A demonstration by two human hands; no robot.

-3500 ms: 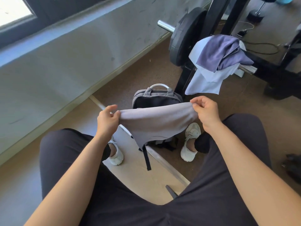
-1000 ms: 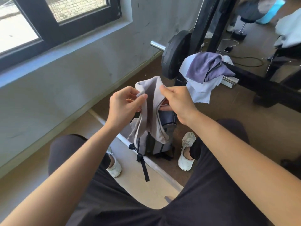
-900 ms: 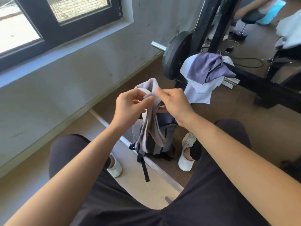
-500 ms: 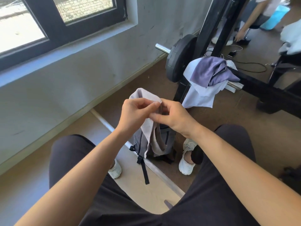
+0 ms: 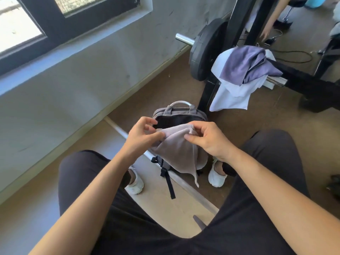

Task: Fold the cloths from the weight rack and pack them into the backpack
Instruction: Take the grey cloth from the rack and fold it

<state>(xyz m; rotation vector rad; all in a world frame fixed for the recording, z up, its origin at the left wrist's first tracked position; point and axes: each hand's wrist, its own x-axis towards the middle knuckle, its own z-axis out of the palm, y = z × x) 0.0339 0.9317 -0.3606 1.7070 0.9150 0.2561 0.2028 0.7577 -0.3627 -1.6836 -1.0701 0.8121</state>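
Note:
I hold a folded grey cloth [image 5: 181,153] in front of me, above the floor between my knees. My left hand [image 5: 141,137] pinches its left top corner and my right hand [image 5: 206,138] grips its right top edge. One corner of the cloth hangs down to a point. Right behind it stands a grey backpack [image 5: 179,112] with its top open and dark inside. Farther back, a purple cloth [image 5: 244,65] lies on top of a white cloth [image 5: 230,96], both draped over the bar of the black weight rack [image 5: 301,83].
A black weight plate [image 5: 204,50] sits on the bar at the rack's left end. A grey wall with a window runs along the left. My white shoes [image 5: 217,178] flank the backpack. Another person's arm [image 5: 270,23] reaches down at the back, near cables on the floor.
My hands have come down and apart from where they met, and the cloth now hangs as a wider folded piece low over the backpack's opening. The view has tilted down.

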